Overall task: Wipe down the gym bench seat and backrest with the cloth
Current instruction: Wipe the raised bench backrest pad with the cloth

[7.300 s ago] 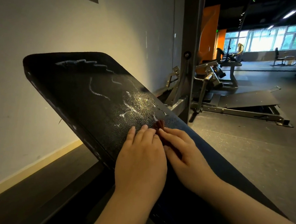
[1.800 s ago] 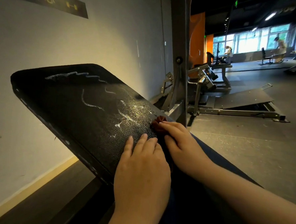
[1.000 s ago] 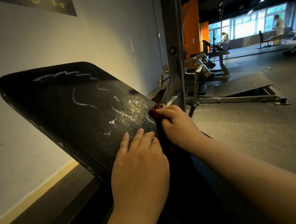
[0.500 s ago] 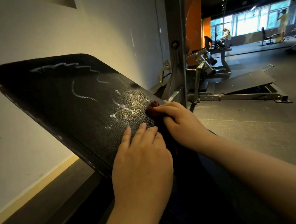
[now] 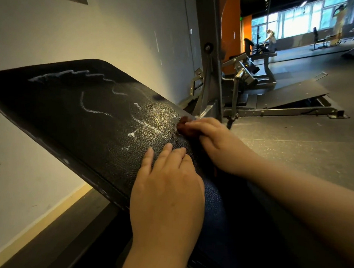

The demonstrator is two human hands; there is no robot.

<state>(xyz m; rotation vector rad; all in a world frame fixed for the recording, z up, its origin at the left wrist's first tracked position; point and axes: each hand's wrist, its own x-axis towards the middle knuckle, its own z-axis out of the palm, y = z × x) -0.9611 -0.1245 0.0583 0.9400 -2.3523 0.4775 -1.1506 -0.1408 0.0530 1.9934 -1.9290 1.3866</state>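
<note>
on one backrest [image 5: 70, 116], left hand [image 5: 166, 194] lies flat, fingers [image 5: 164, 153] released; right hand [image 5: 220, 144] fingers grasping one red cloth [image 5: 185, 130].

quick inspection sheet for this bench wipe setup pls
surface: black backrest pad, tilted, white streaks across it, not wiped off
job's things: dark red cloth bunched at the pad's right edge, beside the streaks
clutter: nothing seen
grippers: left hand flat on the pad, fingers straight; right hand fingers curled over the cloth
cables: nothing seen
surroundings: wall on the left, steel upright behind, gym machine and dark floor on the right, people far off by the windows
</note>
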